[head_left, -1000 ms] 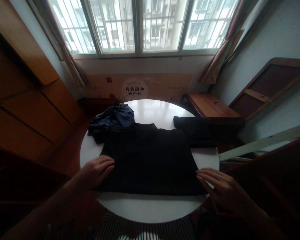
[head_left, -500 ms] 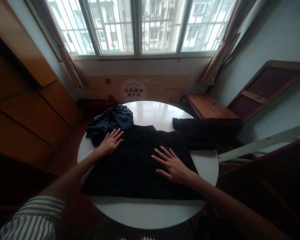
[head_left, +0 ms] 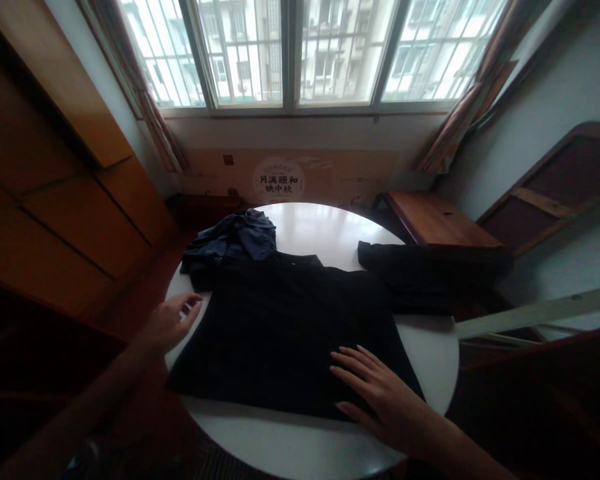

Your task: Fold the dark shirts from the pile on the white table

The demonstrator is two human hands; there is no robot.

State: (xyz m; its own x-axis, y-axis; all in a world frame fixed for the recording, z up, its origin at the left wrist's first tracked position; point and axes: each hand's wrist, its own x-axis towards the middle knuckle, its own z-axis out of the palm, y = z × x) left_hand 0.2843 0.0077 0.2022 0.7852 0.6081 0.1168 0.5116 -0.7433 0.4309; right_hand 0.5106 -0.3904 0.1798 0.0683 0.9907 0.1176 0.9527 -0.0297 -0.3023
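A black T-shirt [head_left: 295, 333] lies spread on a round white table [head_left: 325, 227], its neckline at the far side and one sleeve reaching out to the right. My right hand [head_left: 385, 397] rests on the shirt's lower right part, fingers stretched and holding nothing. Beside the shirt's left edge, over the table's rim, is my left hand [head_left: 173, 323]; its fingers are loosely bent and apart, with nothing seen in them. Crumpled dark blue cloth [head_left: 235, 237] lies at the shirt's far left corner and overlaps the left sleeve area.
Behind the table, to the right, stands a low wooden bench [head_left: 445, 220]. An orange-brown cabinet [head_left: 85, 220] lines the left wall. Ahead are a barred window [head_left: 250, 53] and a printed banner [head_left: 330, 173] below it. A pale bar [head_left: 540, 310] runs near the table's right edge.
My left hand has lifted off the shirt's upper left and moved left and toward me, its fingers bending. My right hand has slid nearer and to the right. The view has shifted slightly.
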